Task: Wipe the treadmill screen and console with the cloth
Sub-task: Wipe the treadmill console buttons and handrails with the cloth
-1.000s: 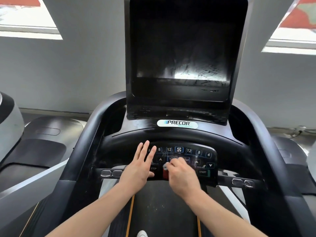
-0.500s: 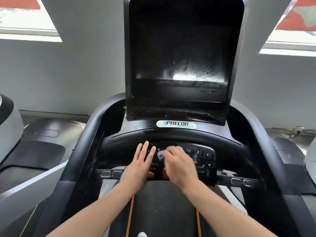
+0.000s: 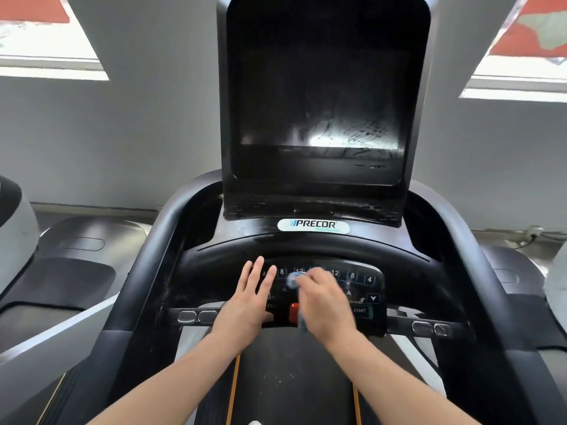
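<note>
The black treadmill console with numbered buttons lies below the tall dark screen, which shows smear marks near its bottom. My right hand is closed on a small bluish-white cloth and presses it on the middle buttons. A bit of the cloth peeks out past my fingertips; the rest is hidden under the hand. My left hand lies flat with fingers spread on the left side of the console, just left of the red stop button.
Curved black handrails run down both sides, with a crossbar carrying metal grip sensors. The treadmill belt lies below my arms. Neighbouring machines stand at left and right. A grey wall is behind.
My right hand has moved the cloth up from near the red button to the top row of buttons and slightly left. My left hand has stayed flat in place.
</note>
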The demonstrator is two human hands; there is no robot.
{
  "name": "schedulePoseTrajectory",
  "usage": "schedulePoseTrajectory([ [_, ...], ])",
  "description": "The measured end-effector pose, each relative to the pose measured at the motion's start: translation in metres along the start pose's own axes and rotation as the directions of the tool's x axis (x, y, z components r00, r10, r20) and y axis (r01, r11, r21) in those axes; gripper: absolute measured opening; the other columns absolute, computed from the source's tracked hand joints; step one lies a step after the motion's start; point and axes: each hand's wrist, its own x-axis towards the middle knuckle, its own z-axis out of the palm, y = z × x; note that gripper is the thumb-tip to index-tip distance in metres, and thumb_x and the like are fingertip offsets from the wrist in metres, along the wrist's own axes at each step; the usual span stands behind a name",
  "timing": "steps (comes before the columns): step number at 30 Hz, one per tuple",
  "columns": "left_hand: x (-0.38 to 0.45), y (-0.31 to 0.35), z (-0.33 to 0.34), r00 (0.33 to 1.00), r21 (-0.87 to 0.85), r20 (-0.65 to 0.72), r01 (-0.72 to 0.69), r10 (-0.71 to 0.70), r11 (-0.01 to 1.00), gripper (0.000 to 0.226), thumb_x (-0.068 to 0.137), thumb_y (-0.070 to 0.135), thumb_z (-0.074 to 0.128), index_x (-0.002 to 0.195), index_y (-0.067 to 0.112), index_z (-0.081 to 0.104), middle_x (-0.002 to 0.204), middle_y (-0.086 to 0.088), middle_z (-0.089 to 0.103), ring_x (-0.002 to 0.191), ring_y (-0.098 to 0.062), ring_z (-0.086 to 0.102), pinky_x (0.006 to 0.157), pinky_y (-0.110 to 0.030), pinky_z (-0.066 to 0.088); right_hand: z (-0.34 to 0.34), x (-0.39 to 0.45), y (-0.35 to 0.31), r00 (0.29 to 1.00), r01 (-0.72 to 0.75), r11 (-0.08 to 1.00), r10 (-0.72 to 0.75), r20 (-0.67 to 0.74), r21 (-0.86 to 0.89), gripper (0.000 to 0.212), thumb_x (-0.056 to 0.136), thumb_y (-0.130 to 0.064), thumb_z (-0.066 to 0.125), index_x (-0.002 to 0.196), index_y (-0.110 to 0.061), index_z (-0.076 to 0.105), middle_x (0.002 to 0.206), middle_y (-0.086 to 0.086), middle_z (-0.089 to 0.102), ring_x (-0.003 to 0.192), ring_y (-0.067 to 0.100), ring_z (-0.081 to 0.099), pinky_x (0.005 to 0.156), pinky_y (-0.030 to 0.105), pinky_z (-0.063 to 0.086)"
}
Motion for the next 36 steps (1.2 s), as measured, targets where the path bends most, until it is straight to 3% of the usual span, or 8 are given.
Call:
schedulePoseTrajectory([
  [3, 0.0, -0.002, 0.001, 1.0, -0.018, -0.003, -0.006, 0.006, 1.0, 0.117, 0.086, 0.015, 0.081, 0.165, 0.025, -0.004, 0.17, 0.001, -0.024, 0.159, -0.026, -0.015, 0.109, -0.035, 0.049, 0.014, 0.014, -0.024, 0.989, 0.086, 0.996, -0.085, 0.119, -0.001, 0.026, 0.097, -0.007, 0.056, 0.121, -0.011, 0.063, 0.123, 0.007, 0.053, 0.107, 0.028, 0.05, 0.081, 0.042, 0.059],
  [7, 0.0, 0.001, -0.002, 1.0, -0.006, -0.001, -0.023, 0.023, 1.0, 0.109, 0.095, 0.036, 0.073, 0.164, 0.026, -0.011, 0.168, 0.001, -0.029, 0.157, -0.023, -0.022, 0.12, -0.033, 0.033, 0.007, -0.001, 0.013, 0.996, 0.015, 0.999, -0.01, 0.093, -0.047, 0.03, 0.083, 0.004, 0.065, 0.109, -0.012, 0.067, 0.11, 0.004, 0.052, 0.098, 0.026, 0.053, 0.069, 0.042, 0.06],
  [12, 0.0, 0.002, 0.0, 1.0, 0.017, 0.016, -0.004, 0.004, 1.0, 0.118, 0.093, 0.041, 0.074, 0.157, 0.031, -0.025, 0.17, -0.002, -0.027, 0.157, -0.024, -0.022, 0.109, -0.033, 0.051, -0.007, -0.017, 0.035, 0.987, -0.164, 0.986, 0.163, -0.006, -0.038, 0.037, 0.073, 0.011, 0.077, 0.102, -0.01, 0.073, 0.096, 0.001, 0.055, 0.083, 0.023, 0.055, 0.072, 0.035, 0.057],
  [15, 0.0, 0.001, -0.002, 1.0, -0.018, 0.009, 0.006, -0.006, 1.0, 0.122, 0.086, 0.028, 0.083, 0.163, 0.028, -0.011, 0.172, -0.002, -0.019, 0.159, -0.025, -0.014, 0.101, -0.037, 0.057, 0.001, 0.004, -0.011, 0.999, -0.04, 0.999, 0.04, -0.011, 0.021, 0.026, 0.08, 0.0, 0.073, 0.102, -0.013, 0.07, 0.097, 0.003, 0.057, 0.085, 0.025, 0.056, 0.063, 0.038, 0.056],
  [20, 0.001, -0.001, -0.003, 1.0, -0.03, -0.001, -0.013, 0.013, 0.999, 0.11, 0.094, 0.029, 0.075, 0.163, 0.027, -0.011, 0.168, 0.002, -0.029, 0.158, -0.023, -0.021, 0.117, -0.032, 0.037, 0.015, 0.021, -0.01, 1.0, 0.002, 1.0, -0.001, -0.022, 0.024, 0.019, 0.085, -0.003, 0.069, 0.098, -0.016, 0.062, 0.096, 0.003, 0.054, 0.083, 0.025, 0.056, 0.055, 0.041, 0.056],
  [27, 0.0, -0.001, 0.002, 1.0, 0.006, 0.002, -0.015, 0.015, 1.0, 0.122, 0.091, 0.042, 0.076, 0.157, 0.034, -0.026, 0.17, 0.0, -0.026, 0.158, -0.023, -0.019, 0.113, -0.034, 0.046, -0.003, -0.003, 0.04, 0.973, -0.228, 0.973, 0.228, -0.043, -0.014, 0.023, 0.08, 0.007, 0.067, 0.091, -0.013, 0.064, 0.091, -0.001, 0.05, 0.072, 0.023, 0.053, 0.061, 0.035, 0.05],
  [33, 0.001, -0.005, 0.006, 1.0, -0.009, 0.007, -0.016, 0.016, 1.0, 0.123, 0.085, 0.008, 0.076, 0.163, 0.029, -0.017, 0.165, 0.007, -0.037, 0.159, -0.025, -0.015, 0.099, -0.033, 0.057, 0.015, 0.021, -0.028, 1.0, -0.023, 0.996, 0.021, 0.019, 0.084, 0.026, 0.093, -0.008, 0.061, 0.114, -0.022, 0.061, 0.099, 0.002, 0.051, 0.083, 0.028, 0.056, 0.061, 0.042, 0.052],
  [36, 0.001, -0.005, 0.005, 1.0, 0.015, 0.005, -0.014, 0.014, 1.0, 0.125, 0.087, 0.018, 0.08, 0.161, 0.033, -0.02, 0.169, 0.003, -0.031, 0.159, -0.025, -0.013, 0.103, -0.034, 0.055, 0.014, 0.016, -0.005, 0.998, -0.057, 0.997, 0.056, 0.014, 0.05, 0.026, 0.086, -0.001, 0.068, 0.105, -0.018, 0.064, 0.098, 0.002, 0.05, 0.077, 0.028, 0.057, 0.058, 0.04, 0.052],
])
